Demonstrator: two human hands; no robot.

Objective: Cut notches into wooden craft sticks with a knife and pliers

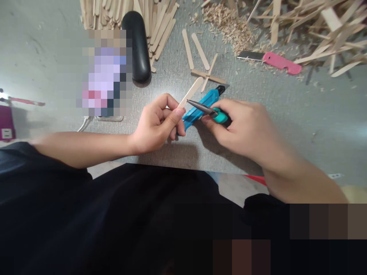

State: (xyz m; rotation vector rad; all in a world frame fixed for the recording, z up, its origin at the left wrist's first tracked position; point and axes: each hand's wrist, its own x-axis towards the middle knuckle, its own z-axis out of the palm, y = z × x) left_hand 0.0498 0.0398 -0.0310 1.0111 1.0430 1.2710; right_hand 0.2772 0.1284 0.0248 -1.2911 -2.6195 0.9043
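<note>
My left hand (160,124) pinches a wooden craft stick (191,91) between thumb and fingers, its rounded end pointing up and to the right. Closed around the teal-and-black handles of needle-nose pliers (202,107) is my right hand (243,124). The pliers' tip is at the edge of the craft stick; whether it grips the wood I cannot tell. A blue utility knife (205,104) lies below the pliers, its lower end by my left fingertips. Just beyond it, crossed sticks (207,76) and two loose craft sticks (200,51) lie on the grey table (169,82).
A black oblong case (137,47) stands left of centre, near a blurred-out phone (103,76) with a white cable (84,124). Piled craft sticks (162,28) are behind. A pink knife (282,63) with bare blade lies by wood shavings (229,28) and a heap of sticks (329,34).
</note>
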